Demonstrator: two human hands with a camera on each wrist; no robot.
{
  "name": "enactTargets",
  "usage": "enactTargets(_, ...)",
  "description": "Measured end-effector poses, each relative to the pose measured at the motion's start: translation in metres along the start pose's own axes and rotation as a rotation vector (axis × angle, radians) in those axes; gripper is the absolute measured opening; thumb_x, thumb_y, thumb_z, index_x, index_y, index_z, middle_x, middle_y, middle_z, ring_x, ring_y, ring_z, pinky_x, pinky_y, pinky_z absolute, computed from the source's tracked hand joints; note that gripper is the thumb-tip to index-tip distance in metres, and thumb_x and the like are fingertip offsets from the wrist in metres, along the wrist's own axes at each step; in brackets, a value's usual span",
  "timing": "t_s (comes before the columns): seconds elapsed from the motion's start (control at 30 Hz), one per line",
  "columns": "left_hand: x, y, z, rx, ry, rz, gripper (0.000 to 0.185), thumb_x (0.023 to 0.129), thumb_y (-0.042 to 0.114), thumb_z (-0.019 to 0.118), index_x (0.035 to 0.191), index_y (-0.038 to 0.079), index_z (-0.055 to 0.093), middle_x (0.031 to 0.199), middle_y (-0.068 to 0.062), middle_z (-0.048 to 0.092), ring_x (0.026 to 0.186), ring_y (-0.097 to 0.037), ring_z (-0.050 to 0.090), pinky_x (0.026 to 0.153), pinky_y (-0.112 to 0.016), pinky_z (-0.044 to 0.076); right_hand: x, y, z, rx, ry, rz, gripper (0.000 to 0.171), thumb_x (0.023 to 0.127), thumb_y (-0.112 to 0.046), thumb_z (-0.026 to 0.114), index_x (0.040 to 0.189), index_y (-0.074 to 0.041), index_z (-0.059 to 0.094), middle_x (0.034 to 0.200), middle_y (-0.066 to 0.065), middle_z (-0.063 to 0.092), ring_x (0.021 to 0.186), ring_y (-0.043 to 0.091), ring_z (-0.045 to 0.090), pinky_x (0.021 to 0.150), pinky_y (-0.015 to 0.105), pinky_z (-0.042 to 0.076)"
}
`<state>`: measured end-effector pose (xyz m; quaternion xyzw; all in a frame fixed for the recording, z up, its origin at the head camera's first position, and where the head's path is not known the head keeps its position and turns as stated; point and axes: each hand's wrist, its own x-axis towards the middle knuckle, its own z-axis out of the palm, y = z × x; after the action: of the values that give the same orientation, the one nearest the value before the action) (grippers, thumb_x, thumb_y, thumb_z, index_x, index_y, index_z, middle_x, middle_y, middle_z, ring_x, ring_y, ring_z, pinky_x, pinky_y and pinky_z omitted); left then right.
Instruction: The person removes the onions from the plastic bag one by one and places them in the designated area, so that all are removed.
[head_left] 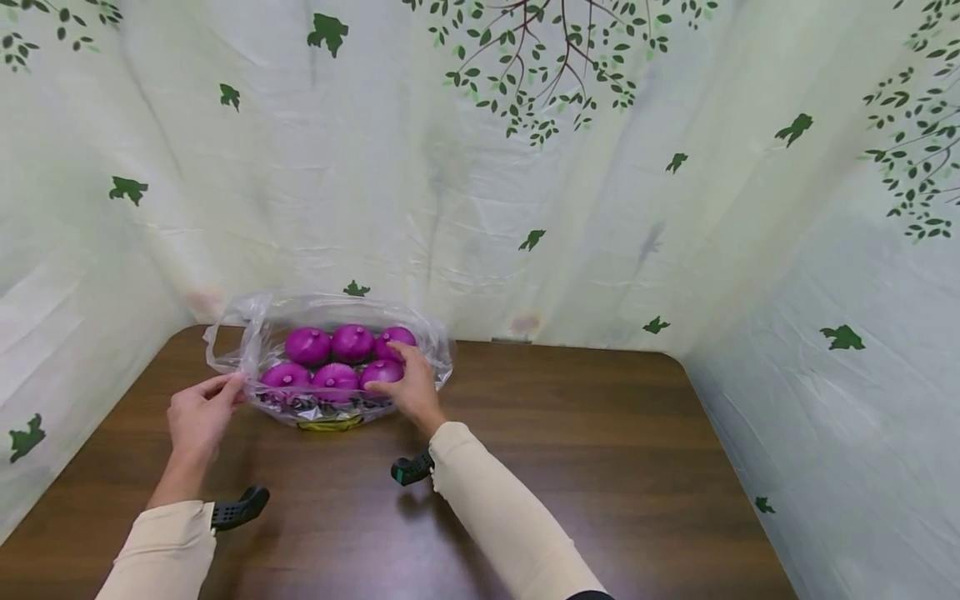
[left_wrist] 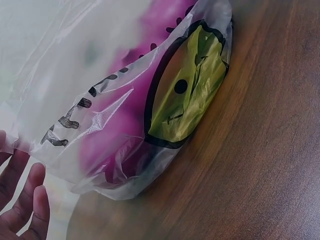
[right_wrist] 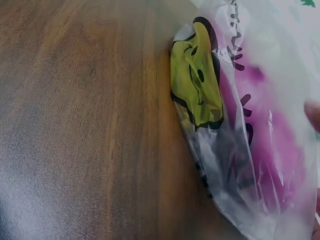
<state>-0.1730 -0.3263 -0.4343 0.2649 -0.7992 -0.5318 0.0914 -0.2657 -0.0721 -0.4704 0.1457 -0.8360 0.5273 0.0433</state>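
We have a thin plastic bag (head_left: 330, 367) of purple onions (head_left: 352, 343) near the table's (head_left: 600, 433) far-left corner. Left hand (head_left: 198, 417) pinches its left rim; right hand (head_left: 408, 387) rests relaxed on an onion. Film looks slippery and floppy, load bulky; we'd grip the rim.

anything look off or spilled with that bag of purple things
Nothing stands out. The six purple balls all sit inside the clear plastic bag on the wooden table; nothing is spilled or torn.

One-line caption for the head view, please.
Left hand holds the edge of a clear bag of six purple balls; right hand rests on them.
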Motion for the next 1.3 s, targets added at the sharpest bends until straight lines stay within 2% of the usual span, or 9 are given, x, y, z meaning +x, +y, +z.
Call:
enactTargets(0.17, -0.001, 0.001, 0.001, 0.008, 0.0, 0.009, 0.059, 0.097, 0.044, 0.05, 0.136, 0.0, 0.052, 0.098, -0.002, 0.061, 0.07, 0.006, 0.054, 0.063, -0.009, 0.046, 0.0, 0.003, 0.004, -0.014, 0.005, 0.011, 0.071, 0.069, -0.015, 0.088, 0.132, -0.006, 0.056, 0.128, 0.012, 0.056, 0.12, 0.024, 0.051, 0.103, 0.034, 0.037)
enactTargets(0.27, -0.003, 0.002, 0.001, 0.014, 0.007, 0.009, 0.057, 0.098, 0.043, 0.05, 0.136, 0.0, 0.052, 0.1, -0.005, 0.062, 0.07, 0.006, 0.054, 0.062, -0.009, 0.046, 0.0, 0.003, 0.008, -0.033, 0.01, 0.037, 0.075, 0.067, -0.017, 0.089, 0.133, -0.006, 0.055, 0.129, 0.012, 0.055, 0.121, 0.025, 0.05, 0.103, 0.035, 0.037)
enactTargets(0.57, -0.003, 0.001, 0.003, 0.016, 0.028, 0.026, 0.055, 0.098, 0.04, 0.052, 0.133, -0.003, 0.055, 0.084, 0.007, 0.062, 0.065, 0.007, 0.054, 0.061, -0.012, 0.047, -0.003, 0.005, 0.014, -0.101, -0.002, 0.11, 0.083, 0.064, -0.018, 0.091, 0.136, -0.005, 0.05, 0.13, 0.013, 0.051, 0.12, 0.026, 0.049, 0.102, 0.037, 0.04)
enactTargets(0.67, -0.002, 0.0, 0.004, 0.016, 0.025, 0.029, 0.055, 0.098, 0.04, 0.052, 0.133, -0.003, 0.055, 0.084, 0.007, 0.062, 0.065, 0.007, 0.054, 0.061, -0.012, 0.047, -0.004, 0.007, 0.016, -0.108, 0.001, 0.134, 0.084, 0.064, -0.017, 0.09, 0.137, -0.005, 0.049, 0.131, 0.013, 0.049, 0.121, 0.026, 0.048, 0.102, 0.038, 0.04)
enactTargets(0.9, -0.002, -0.001, 0.004, 0.025, 0.016, 0.004, 0.057, 0.098, 0.042, 0.05, 0.135, -0.001, 0.054, 0.106, -0.014, 0.063, 0.071, 0.0, 0.056, 0.061, -0.01, 0.046, -0.005, 0.009, 0.021, -0.118, 0.0, 0.182, 0.084, 0.065, -0.018, 0.091, 0.136, -0.005, 0.047, 0.13, 0.013, 0.048, 0.121, 0.027, 0.048, 0.102, 0.04, 0.04)
enactTargets(1.0, -0.002, -0.001, 0.003, 0.032, 0.014, -0.003, 0.057, 0.098, 0.043, 0.05, 0.136, 0.001, 0.053, 0.108, -0.014, 0.061, 0.076, -0.005, 0.057, 0.061, -0.011, 0.046, -0.006, 0.009, 0.023, -0.118, -0.005, 0.201, 0.085, 0.065, -0.018, 0.09, 0.137, -0.005, 0.047, 0.13, 0.013, 0.047, 0.121, 0.028, 0.048, 0.102, 0.041, 0.041)
enactTargets(1.1, -0.002, -0.001, 0.002, 0.034, 0.013, -0.002, 0.058, 0.097, 0.044, 0.05, 0.136, 0.001, 0.053, 0.105, -0.01, 0.062, 0.075, -0.003, 0.057, 0.061, -0.011, 0.046, -0.007, 0.009, 0.025, -0.126, 0.001, 0.199, 0.083, 0.066, -0.017, 0.09, 0.136, -0.004, 0.048, 0.127, 0.013, 0.047, 0.119, 0.028, 0.049, 0.101, 0.041, 0.041)
enactTargets(1.3, -0.003, 0.0, 0.004, 0.047, 0.015, 0.001, 0.058, 0.097, 0.045, 0.05, 0.135, 0.0, 0.054, 0.109, -0.016, 0.062, 0.073, -0.002, 0.056, 0.061, -0.012, 0.045, -0.008, 0.012, 0.027, -0.165, 0.009, 0.199, 0.079, 0.067, -0.018, 0.089, 0.134, -0.003, 0.049, 0.123, 0.012, 0.048, 0.116, 0.028, 0.05, 0.1, 0.041, 0.042)
